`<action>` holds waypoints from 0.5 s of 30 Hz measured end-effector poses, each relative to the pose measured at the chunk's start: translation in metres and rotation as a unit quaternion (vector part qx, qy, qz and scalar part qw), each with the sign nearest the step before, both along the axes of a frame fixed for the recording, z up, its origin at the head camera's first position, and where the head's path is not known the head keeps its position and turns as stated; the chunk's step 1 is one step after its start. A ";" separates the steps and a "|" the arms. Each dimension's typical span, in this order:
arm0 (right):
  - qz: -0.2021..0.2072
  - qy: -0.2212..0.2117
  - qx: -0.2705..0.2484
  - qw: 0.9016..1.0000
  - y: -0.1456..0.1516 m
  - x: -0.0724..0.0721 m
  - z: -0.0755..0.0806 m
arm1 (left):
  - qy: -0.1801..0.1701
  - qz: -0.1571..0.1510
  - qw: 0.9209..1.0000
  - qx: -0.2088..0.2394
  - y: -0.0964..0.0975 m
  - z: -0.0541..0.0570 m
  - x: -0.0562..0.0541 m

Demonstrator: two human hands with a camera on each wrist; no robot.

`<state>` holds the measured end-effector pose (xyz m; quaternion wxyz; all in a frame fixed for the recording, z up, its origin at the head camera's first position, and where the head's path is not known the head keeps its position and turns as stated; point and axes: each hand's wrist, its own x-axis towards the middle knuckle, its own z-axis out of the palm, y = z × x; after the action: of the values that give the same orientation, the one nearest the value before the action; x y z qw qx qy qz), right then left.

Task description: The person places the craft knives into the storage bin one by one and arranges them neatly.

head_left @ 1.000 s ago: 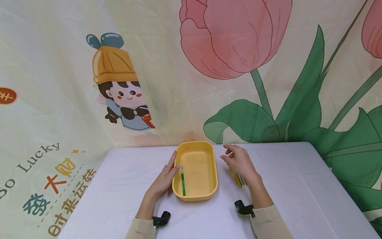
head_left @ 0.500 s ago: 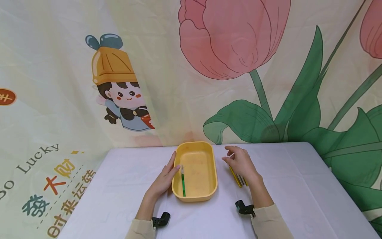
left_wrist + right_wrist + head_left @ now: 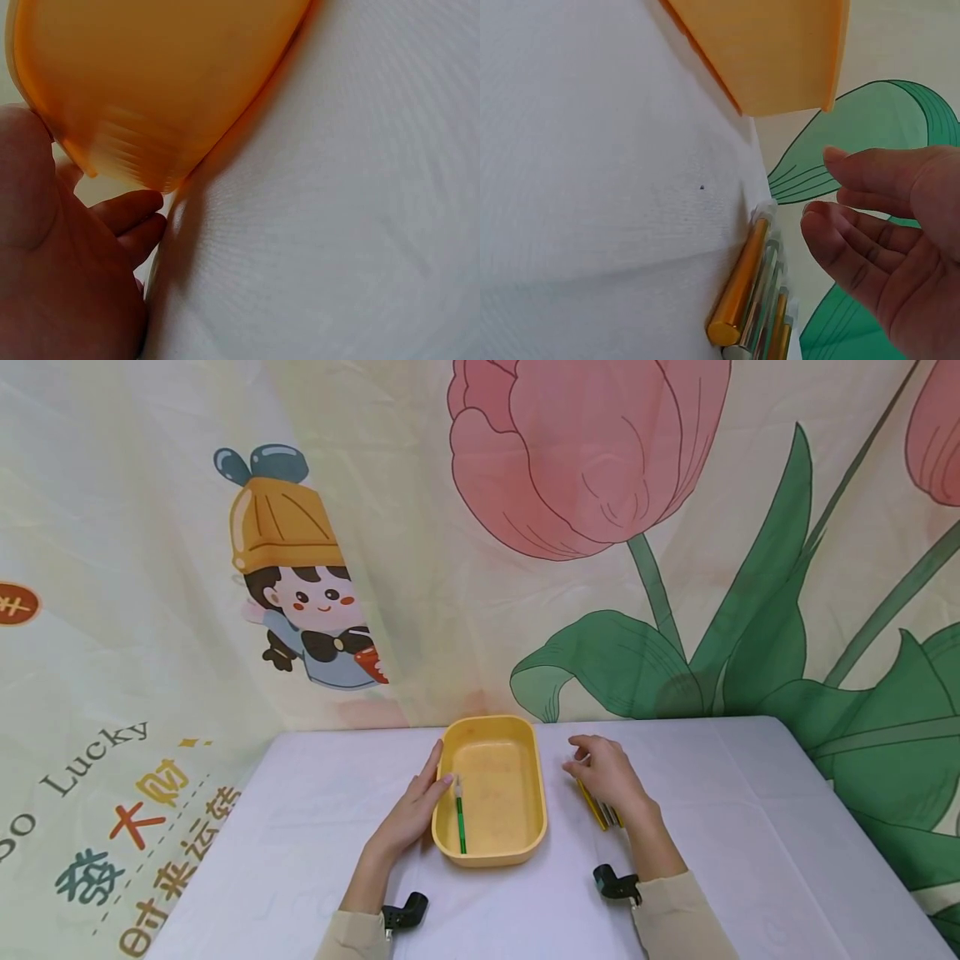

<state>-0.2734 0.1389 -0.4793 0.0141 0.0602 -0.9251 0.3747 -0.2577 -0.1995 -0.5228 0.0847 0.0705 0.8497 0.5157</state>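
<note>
The yellow tray (image 3: 501, 802) stands at the middle of the table, and my left hand (image 3: 407, 814) grips its left side, thumb over the rim and fingers along the outer wall. Inside it, near that thumb, lies a slim green pen-like stick (image 3: 461, 827) with a pale tip. To the tray's right, my right hand (image 3: 609, 775) hovers with loosely bent fingers and holds nothing. Beneath and beside it, several slim gold and silvery pen-like sticks (image 3: 739, 289) with clear ends lie side by side; in the head view the hand partly covers them.
A white cloth (image 3: 750, 827) covers the table. Right behind its far edge hangs a printed curtain (image 3: 420, 568) with tulips and a cartoon figure. Small black cameras (image 3: 617, 883) are strapped to both wrists.
My right hand has shifted slightly right and lower toward the sticks, its thumb and fingertips drawing closer together. My left hand, the tray and the green stick stay in place.
</note>
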 end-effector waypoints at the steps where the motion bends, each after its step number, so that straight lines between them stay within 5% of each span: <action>1: 0.000 0.000 0.004 1.000 0.000 0.000 -0.001 | 0.001 0.000 1.000 0.001 0.000 0.000 0.000; 15: 0.005 0.007 0.031 0.999 0.000 -0.002 -0.010 | 0.015 -0.008 1.000 0.002 0.000 -0.001 -0.001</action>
<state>-0.2750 0.1391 -0.4897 0.0171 0.0676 -0.9359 0.3452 -0.2586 -0.1999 -0.5239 0.0758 0.0857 0.8492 0.5155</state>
